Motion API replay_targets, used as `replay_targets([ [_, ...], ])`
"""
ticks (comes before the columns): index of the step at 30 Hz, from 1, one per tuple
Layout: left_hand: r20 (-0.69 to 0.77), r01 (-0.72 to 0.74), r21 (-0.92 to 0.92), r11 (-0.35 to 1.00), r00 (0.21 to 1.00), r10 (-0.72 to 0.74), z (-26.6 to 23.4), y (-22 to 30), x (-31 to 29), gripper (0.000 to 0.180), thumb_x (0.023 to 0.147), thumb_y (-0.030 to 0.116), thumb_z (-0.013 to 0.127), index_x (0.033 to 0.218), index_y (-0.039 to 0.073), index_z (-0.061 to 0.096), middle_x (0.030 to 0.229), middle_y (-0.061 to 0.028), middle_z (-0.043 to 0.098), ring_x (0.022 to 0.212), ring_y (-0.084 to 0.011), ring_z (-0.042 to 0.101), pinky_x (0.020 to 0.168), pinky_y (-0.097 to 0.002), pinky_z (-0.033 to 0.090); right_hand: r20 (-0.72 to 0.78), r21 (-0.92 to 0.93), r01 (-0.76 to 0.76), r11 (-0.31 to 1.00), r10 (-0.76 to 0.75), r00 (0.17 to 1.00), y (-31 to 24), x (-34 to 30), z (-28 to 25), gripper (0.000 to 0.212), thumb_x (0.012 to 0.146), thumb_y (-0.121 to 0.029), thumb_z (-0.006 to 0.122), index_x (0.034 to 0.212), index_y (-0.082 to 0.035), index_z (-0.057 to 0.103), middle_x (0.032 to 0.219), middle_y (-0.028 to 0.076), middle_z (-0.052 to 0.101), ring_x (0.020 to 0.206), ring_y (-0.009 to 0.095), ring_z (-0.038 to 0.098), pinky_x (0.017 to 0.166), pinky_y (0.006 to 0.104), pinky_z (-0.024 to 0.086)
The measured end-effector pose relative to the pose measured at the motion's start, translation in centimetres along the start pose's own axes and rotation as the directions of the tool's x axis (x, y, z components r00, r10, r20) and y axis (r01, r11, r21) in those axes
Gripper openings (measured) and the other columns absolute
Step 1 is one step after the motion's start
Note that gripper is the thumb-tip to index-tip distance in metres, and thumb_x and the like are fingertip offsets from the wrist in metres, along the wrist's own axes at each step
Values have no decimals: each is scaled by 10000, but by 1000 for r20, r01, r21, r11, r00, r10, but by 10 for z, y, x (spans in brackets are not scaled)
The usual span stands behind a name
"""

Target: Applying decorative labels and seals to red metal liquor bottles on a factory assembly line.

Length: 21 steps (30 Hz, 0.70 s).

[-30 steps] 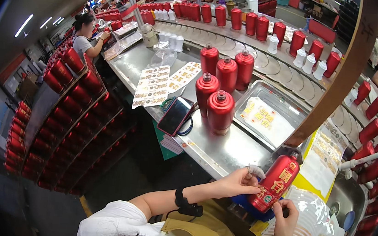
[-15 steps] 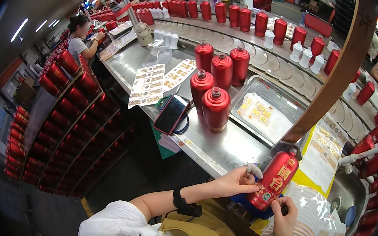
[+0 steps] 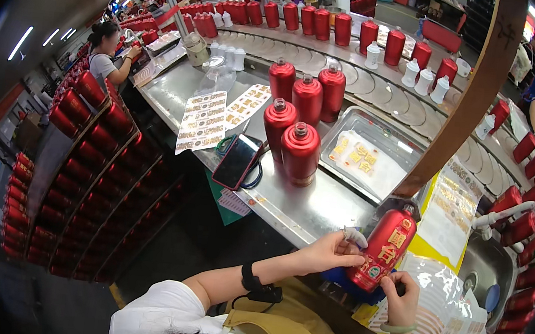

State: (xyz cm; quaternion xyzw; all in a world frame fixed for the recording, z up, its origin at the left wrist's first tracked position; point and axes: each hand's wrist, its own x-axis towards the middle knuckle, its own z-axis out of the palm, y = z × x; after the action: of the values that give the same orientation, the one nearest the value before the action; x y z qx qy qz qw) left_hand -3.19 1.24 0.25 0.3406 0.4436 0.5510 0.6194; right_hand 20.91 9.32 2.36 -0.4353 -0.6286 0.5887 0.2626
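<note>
A red bottle [image 3: 390,242] with gold characters and a small green round mark lies tilted in front of me, its neck pointing away. My left hand [image 3: 336,249], with a pale covering on a fingertip, is closed against the bottle's lower left side, thumb on the printed part. At the lower right edge of the bottle, my right hand [image 3: 402,297] has thumb and forefinger pinched together; any small thing between them is hidden. Something blue [image 3: 334,277] shows partly under the bottle. Sheets of printed decals [image 3: 440,296] lie beside my right hand.
Several plain red bottles [image 3: 300,151] stand on the metal table, near a metal tray [image 3: 336,164] with gold decals, a phone [image 3: 237,160] and decal sheets [image 3: 202,121]. A wooden post [image 3: 460,102] rises ahead. Behind runs a conveyor [image 3: 355,78]; a sink [image 3: 498,266] is right, stacked bottles [image 3: 95,162] left.
The whole view has shifted slightly, so the table things appear a little farther left. Both hands remain at the bottle's lower part, with only slight finger movement.
</note>
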Motion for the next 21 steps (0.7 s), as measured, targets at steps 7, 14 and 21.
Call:
replay_targets([
  [7, -5, -23, -5, 1000, 1000, 23, -1, -3, 1, 325, 954, 70, 729, 1239, 60, 573, 973, 32, 581, 957, -63, 593, 918, -248, 504, 26, 9, -22, 1000, 22, 999, 3, 1, -2, 165, 905, -88, 781, 898, -3, 639, 777, -55, 588, 703, 25, 472, 624, 204, 372],
  [14, 9, -24, -67, 997, 1000, 24, -1, -9, 3, 291, 951, 52, 730, 1203, 64, 585, 953, 27, 604, 942, -65, 616, 885, -250, 517, -2, 11, -14, 1000, 14, 1000, 5, -5, -4, 142, 909, -85, 765, 882, -5, 651, 772, -53, 575, 717, 31, 474, 638, 211, 375],
  [21, -52, -28, -68, 997, 998, 24, -2, 5, 0, 297, 948, -6, 710, 1218, 24, 590, 961, -10, 659, 924, -97, 655, 885, -271, 542, 73, -8, -3, 1000, 3, 997, -1, 3, -3, 160, 972, -150, 721, 971, 6, 683, 809, -47, 615, 746, 25, 501, 661, 217, 405],
])
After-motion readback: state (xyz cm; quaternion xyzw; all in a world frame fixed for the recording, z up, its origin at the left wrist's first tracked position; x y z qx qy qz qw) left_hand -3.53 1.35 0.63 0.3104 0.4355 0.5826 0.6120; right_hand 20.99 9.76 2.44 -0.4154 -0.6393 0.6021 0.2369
